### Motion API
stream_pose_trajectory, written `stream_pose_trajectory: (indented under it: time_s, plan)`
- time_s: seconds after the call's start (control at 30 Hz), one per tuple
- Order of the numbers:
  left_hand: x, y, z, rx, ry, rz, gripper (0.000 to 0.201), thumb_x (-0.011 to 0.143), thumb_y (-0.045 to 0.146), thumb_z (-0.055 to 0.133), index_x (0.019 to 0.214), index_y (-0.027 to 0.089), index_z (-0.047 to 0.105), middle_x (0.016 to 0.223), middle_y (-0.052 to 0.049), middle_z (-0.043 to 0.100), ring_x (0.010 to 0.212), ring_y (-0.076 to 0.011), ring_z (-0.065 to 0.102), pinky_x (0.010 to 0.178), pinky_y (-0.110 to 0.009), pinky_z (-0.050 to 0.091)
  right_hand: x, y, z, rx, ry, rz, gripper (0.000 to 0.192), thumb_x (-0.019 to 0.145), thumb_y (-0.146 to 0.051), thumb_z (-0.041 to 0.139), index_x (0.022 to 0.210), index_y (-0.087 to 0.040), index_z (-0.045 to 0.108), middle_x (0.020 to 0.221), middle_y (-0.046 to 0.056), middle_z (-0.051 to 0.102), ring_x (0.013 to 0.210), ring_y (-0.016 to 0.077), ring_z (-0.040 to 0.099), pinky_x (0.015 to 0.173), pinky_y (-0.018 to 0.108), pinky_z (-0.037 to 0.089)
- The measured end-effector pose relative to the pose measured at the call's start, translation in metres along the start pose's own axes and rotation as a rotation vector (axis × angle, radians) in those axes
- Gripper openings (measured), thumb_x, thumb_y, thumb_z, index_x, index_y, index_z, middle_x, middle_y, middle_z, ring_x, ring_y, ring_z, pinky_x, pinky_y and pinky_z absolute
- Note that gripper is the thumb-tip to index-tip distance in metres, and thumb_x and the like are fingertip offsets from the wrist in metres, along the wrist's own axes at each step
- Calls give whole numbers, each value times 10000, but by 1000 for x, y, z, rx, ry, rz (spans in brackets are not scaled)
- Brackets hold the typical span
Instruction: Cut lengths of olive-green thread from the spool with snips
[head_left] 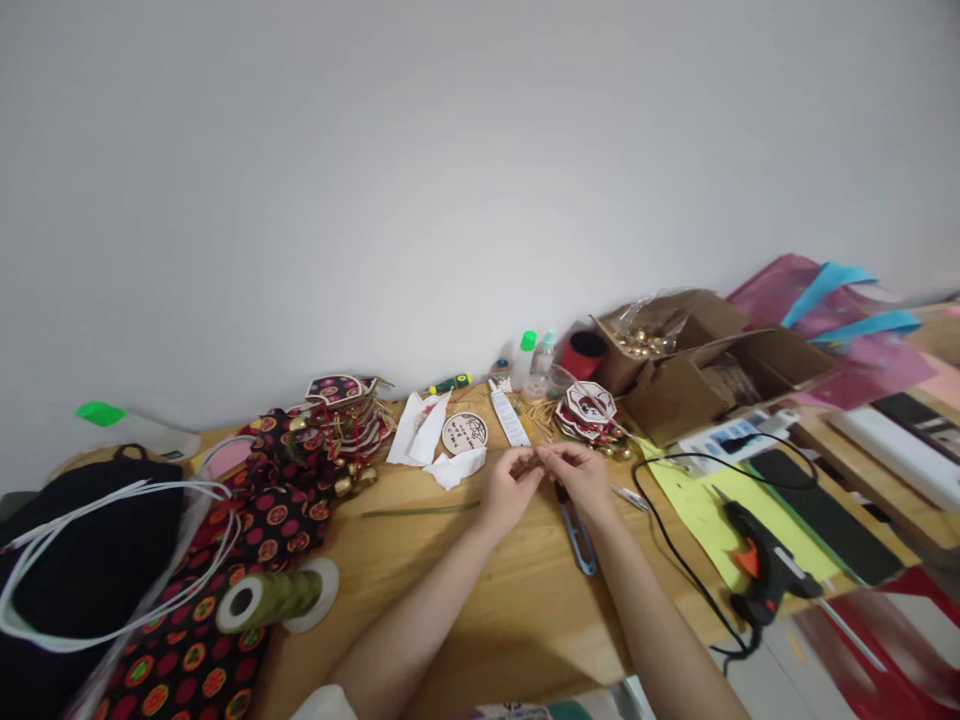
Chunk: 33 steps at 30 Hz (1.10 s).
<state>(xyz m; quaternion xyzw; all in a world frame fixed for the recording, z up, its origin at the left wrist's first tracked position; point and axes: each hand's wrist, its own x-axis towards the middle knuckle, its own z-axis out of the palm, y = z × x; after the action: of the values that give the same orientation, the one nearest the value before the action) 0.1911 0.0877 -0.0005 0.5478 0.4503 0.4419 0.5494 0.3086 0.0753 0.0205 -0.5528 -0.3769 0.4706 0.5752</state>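
Note:
My left hand (pixel 513 488) and my right hand (pixel 580 482) meet over the middle of the wooden table (pixel 525 620). The fingertips of both are pinched together, nearly touching, and whatever sits between them is too small to make out. A thin olive cord (pixel 420 510) lies on the wood, running up to my left wrist; whether it continues into the fingers is hidden. Beneath my right hand lies a blue utility knife (pixel 577 540). Just beyond the hands are a white glue tube (pixel 510 416) and a round wooden disc with black writing (pixel 463 434).
Left stand an olive ribbon spool (pixel 281 598), dotted dark fabric (pixel 202 650) and a stack of octagonal decorations (pixel 352 425). To the right, a black glue gun (pixel 769 565) with its cable rests on yellow paper (pixel 682 500). Cardboard boxes (pixel 720 385) with golden bells stand behind.

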Motion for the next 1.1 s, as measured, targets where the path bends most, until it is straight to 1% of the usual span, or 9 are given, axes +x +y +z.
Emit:
stream_pose_trajectory:
  time_s: [0.07, 0.17, 0.33, 0.43, 0.57, 0.67, 0.77, 0.97, 1.1]
  plan:
    - [-1, 0, 0, -28, -7, -1, 148, 684, 256, 632, 782, 154, 588, 763, -31, 643, 725, -132, 578, 706, -265, 449, 0, 0, 1, 33, 2, 23, 235, 569, -380, 750, 613, -159, 685, 442, -35, 530, 406, 66, 395, 418, 208, 309]
    - [-3, 3, 0, -68, -34, -8, 200, 686, 335, 644, 733, 153, 577, 727, -25, 622, 703, -128, 559, 697, -263, 437, -1, -1, 1, 89, 2, 57, 258, 542, -392, 765, 604, -158, 676, 443, -34, 528, 397, 59, 389, 399, 199, 279]
    - [-3, 14, -4, -117, -100, -64, 368, 708, 514, 584, 674, 148, 567, 588, 5, 563, 566, -103, 502, 586, -246, 410, -2, -6, 1, 179, 15, 93, 312, 480, -411, 790, 604, -156, 660, 437, -40, 517, 371, 46, 374, 373, 185, 238]
    - [-3, 25, -12, -119, -175, -117, 449, 680, 578, 589, 653, 130, 589, 546, 4, 554, 523, -96, 487, 551, -244, 391, -4, -11, 0, 233, 13, 108, 329, 459, -410, 802, 604, -156, 652, 435, -50, 504, 362, 38, 365, 368, 180, 224]
    - [-8, 42, -24, -152, -290, -213, 557, 663, 649, 564, 726, 99, 625, 591, -32, 601, 531, -116, 531, 555, -267, 409, -8, -15, 0, 293, -16, 121, 328, 459, -406, 811, 597, -155, 651, 438, -55, 497, 361, 28, 351, 372, 177, 215]
    - [-13, 52, -27, -229, -355, -289, 563, 650, 637, 596, 776, 90, 630, 629, -44, 619, 556, -120, 554, 582, -273, 417, -11, -18, 0, 320, -46, 122, 317, 475, -400, 812, 599, -154, 655, 442, -55, 500, 371, 26, 348, 381, 178, 212]
    - [-15, 59, -25, -259, -367, -313, 537, 642, 606, 631, 793, 91, 635, 633, -42, 621, 574, -117, 557, 591, -264, 415, -15, -21, 0, 336, -81, 117, 298, 502, -392, 806, 597, -154, 655, 445, -48, 513, 378, 27, 347, 389, 180, 212]
    - [-13, 67, -17, -219, -359, -285, 517, 625, 610, 640, 719, 101, 626, 593, -18, 583, 558, -100, 526, 570, -244, 397, -18, -20, -2, 340, -131, 89, 256, 565, -378, 779, 615, -152, 669, 489, -20, 573, 384, 30, 339, 391, 185, 200]
    - [-10, 71, -15, -163, -376, -236, 497, 619, 600, 650, 706, 112, 621, 568, 7, 549, 554, -86, 495, 573, -236, 389, -19, -21, -2, 345, -144, 84, 235, 583, -363, 768, 602, -154, 664, 484, -25, 559, 388, 33, 332, 389, 189, 193]
